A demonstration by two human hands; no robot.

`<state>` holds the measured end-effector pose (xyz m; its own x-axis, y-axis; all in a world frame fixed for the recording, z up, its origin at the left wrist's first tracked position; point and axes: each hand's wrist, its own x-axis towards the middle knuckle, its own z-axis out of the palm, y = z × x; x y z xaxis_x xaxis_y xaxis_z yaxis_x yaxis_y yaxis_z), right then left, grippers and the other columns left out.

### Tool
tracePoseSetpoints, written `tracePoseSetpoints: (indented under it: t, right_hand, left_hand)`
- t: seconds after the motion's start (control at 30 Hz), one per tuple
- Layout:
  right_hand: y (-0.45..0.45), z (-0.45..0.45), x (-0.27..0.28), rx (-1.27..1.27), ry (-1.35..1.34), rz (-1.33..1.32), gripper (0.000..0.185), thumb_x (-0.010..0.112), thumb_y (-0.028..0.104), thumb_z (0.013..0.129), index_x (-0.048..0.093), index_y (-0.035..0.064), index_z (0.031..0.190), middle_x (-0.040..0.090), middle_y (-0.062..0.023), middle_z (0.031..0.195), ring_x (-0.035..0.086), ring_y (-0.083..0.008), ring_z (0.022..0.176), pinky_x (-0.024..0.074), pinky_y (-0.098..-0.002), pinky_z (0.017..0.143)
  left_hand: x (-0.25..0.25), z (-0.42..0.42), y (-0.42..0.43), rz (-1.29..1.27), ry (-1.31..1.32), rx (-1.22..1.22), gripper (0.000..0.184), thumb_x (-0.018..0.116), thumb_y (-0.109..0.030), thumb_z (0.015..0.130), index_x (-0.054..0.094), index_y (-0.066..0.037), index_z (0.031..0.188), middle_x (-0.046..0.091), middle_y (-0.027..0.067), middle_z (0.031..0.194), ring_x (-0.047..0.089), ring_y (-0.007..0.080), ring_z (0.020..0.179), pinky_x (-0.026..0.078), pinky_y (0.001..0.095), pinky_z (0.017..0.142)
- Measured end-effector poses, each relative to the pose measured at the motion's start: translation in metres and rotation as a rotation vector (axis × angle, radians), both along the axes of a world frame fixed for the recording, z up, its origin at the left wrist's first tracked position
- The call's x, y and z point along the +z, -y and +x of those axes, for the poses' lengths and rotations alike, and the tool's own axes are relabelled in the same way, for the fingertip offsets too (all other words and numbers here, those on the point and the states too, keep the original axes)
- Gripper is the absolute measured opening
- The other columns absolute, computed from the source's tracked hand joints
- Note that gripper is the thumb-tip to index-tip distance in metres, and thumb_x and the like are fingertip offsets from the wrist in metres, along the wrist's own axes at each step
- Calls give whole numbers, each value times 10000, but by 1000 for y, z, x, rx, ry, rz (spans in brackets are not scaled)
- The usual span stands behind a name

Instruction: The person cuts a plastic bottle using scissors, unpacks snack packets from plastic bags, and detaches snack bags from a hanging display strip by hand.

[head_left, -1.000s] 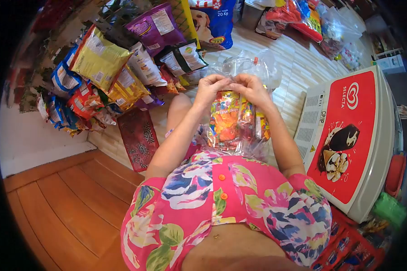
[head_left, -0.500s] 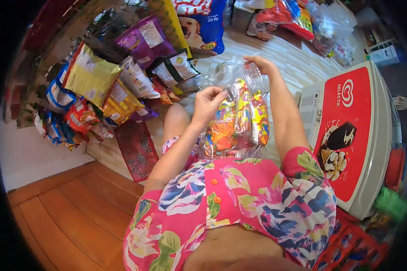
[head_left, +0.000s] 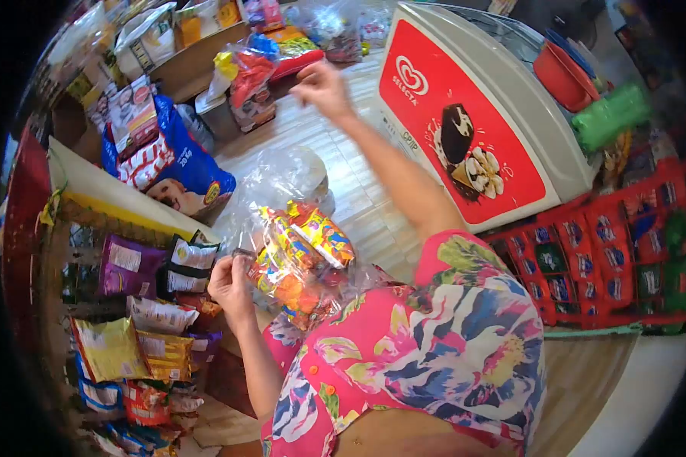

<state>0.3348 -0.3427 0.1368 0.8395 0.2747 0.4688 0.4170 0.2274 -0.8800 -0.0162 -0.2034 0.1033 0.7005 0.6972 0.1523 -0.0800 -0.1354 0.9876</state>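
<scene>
A clear plastic bag (head_left: 270, 183) holds several colourful snack packets (head_left: 301, 251) and rests against my lap. Its left edge is pinched between the thumb and fingers of my left hand (head_left: 230, 286). Out over the floor, my right hand (head_left: 320, 87) is raised away from the bag, its fingers curled and a little blurred; whether anything small is in them I cannot make out. A pale round plastic item (head_left: 306, 171) lies just behind the bag.
Snack packs (head_left: 110, 349) hang on a rack at the left. Behind it stands a blue dog food sack (head_left: 179, 164). A red and white freezer (head_left: 465, 129) is at the right, with a red bowl (head_left: 560, 76) on top and red crates (head_left: 587, 251) beside it.
My view has swung to the right. My right hand has let go of the bag and moved out from it. My left hand still grips the bag's edge.
</scene>
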Motion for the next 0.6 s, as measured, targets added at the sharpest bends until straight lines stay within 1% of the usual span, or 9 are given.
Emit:
tracePoseSetpoints:
  t: [0.07, 0.17, 0.2, 0.3, 0.37, 0.5, 0.53, 0.57, 0.6]
  right_hand:
    - [78, 3, 42, -391, 331, -192, 224, 713, 52, 653, 594, 23, 841, 604, -51, 737, 573, -130, 669, 477, -289, 615]
    - [198, -2, 94, -812, 526, -367, 230, 682, 116, 694, 608, 38, 898, 616, -123, 760, 593, -213, 650, 466, -324, 587]
    - [236, -11, 113, -1025, 494, -599, 226, 671, 122, 686, 615, 55, 894, 618, -130, 778, 598, -262, 698, 470, -355, 618]
    - [345, -9, 135, -1379, 874, -1046, 235, 697, 168, 658, 619, 89, 865, 628, -87, 800, 562, -319, 763, 443, -434, 679]
    - [381, -19, 141, -1504, 910, -1148, 245, 708, 178, 652, 615, 78, 856, 624, -99, 783, 563, -317, 752, 444, -437, 686]
    - [439, -5, 140, -1369, 804, -1467, 236, 666, 230, 727, 656, 42, 868, 639, -155, 888, 600, -327, 845, 454, -422, 749]
    - [442, -2, 143, -1323, 834, -1599, 272, 618, 291, 770, 658, 45, 880, 642, -156, 891, 603, -323, 846, 457, -414, 767]
    - [422, -9, 151, -1336, 610, -1882, 340, 553, 359, 811, 664, 55, 914, 640, -160, 918, 600, -323, 872, 456, -415, 775]
    - [482, 29, 132, -1293, 884, -1842, 405, 505, 429, 837, 668, 80, 962, 638, -159, 935, 596, -321, 884, 457, -423, 778]
  left_hand:
    - [-6, 3, -2, -19, 7, 37, 56, 609, -44, 832, 618, 7, 812, 621, 16, 777, 547, 68, 700, 431, 200, 653]
    - [-4, 8, -8, 13, 46, 45, 46, 602, -24, 836, 613, 19, 822, 612, 14, 779, 525, 58, 685, 422, 190, 629]
    - [-7, 8, -12, -26, 35, 44, 62, 597, -35, 842, 614, 21, 821, 614, 15, 781, 523, 58, 685, 419, 190, 632]
    - [-15, 10, -22, -25, 45, 45, 74, 596, -46, 845, 615, 22, 823, 613, 14, 780, 520, 56, 681, 419, 195, 629]
    - [-14, 13, -25, 1, 14, 37, 80, 608, -51, 837, 617, 28, 827, 609, 18, 777, 519, 59, 691, 417, 200, 630]
    - [-9, 13, -28, 35, -38, 46, 65, 635, -56, 815, 633, 8, 825, 600, 0, 755, 516, 56, 686, 409, 198, 623]
    - [-13, 11, -30, -44, -19, 45, 63, 637, -58, 814, 634, 4, 825, 602, -4, 759, 521, 59, 700, 412, 202, 629]
    - [-13, 7, -31, -24, -68, 45, 70, 641, -69, 814, 637, -1, 828, 602, -6, 758, 525, 62, 703, 412, 204, 631]
    - [-11, 5, -28, -27, -80, 90, 88, 644, -86, 814, 637, 1, 820, 600, -4, 751, 526, 69, 696, 413, 208, 634]
